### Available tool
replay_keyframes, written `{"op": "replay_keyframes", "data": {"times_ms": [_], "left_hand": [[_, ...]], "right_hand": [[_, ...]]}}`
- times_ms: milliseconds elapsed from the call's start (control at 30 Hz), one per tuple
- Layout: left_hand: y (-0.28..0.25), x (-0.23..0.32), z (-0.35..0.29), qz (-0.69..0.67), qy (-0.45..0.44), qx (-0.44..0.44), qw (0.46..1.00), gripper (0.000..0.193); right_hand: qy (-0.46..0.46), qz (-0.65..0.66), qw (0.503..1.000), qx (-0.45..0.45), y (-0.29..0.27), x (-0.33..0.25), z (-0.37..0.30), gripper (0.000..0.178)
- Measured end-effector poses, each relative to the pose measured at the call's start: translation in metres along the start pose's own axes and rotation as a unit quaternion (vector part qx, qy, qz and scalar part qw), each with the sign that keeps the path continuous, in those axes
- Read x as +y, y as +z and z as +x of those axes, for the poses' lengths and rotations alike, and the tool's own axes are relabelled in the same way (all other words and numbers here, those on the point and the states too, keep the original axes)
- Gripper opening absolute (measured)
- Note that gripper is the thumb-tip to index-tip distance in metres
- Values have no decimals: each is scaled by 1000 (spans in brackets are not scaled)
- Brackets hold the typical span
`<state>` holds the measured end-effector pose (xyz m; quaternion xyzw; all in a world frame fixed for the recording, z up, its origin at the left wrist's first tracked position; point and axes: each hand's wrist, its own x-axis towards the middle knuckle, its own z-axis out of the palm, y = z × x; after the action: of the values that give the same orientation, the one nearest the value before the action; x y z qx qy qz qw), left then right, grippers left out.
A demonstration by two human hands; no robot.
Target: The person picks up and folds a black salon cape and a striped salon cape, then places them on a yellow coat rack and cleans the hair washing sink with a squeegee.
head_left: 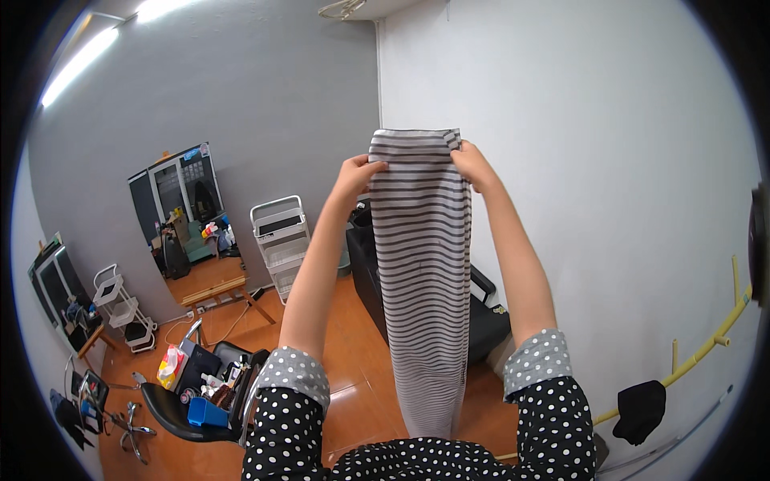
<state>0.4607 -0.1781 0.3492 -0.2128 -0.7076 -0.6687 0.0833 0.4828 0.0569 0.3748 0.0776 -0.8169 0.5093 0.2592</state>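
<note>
A long grey-and-white striped garment (421, 248) hangs upright in front of me, folded into a narrow strip, its kind not clear. Its top edge is about level with my raised hands, and the lower end falls toward the floor. My left hand (358, 178) pinches the left edge just below the top, thumb in front. On the opposite edge, my right hand (475, 166) grips the fabric near the top corner, a little higher than the left. The fingers behind the cloth are partly hidden.
Behind the garment stands a black padded seat (489, 329). A black chair (184, 429) at lower left bears bottles, a blue bin (208, 413) and a tissue pack (172, 365). White trolleys (281, 256) and a mirror (192, 232) line the grey wall. A yellow pole (698, 357) holds a black cloth (640, 410).
</note>
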Motion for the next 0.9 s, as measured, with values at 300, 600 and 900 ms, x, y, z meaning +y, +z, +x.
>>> {"op": "replay_keyframes", "data": {"times_ms": [300, 600, 900], "left_hand": [[47, -38, -5, 101, 88, 252, 958, 25], [13, -62, 7, 59, 60, 348, 934, 22], [-59, -8, 6, -208, -1, 119, 971, 44]], "right_hand": [[59, 23, 998, 26, 56, 40, 9, 36], [96, 133, 979, -118, 67, 7, -33, 12], [93, 193, 955, -204, 40, 17, -38, 16]]}}
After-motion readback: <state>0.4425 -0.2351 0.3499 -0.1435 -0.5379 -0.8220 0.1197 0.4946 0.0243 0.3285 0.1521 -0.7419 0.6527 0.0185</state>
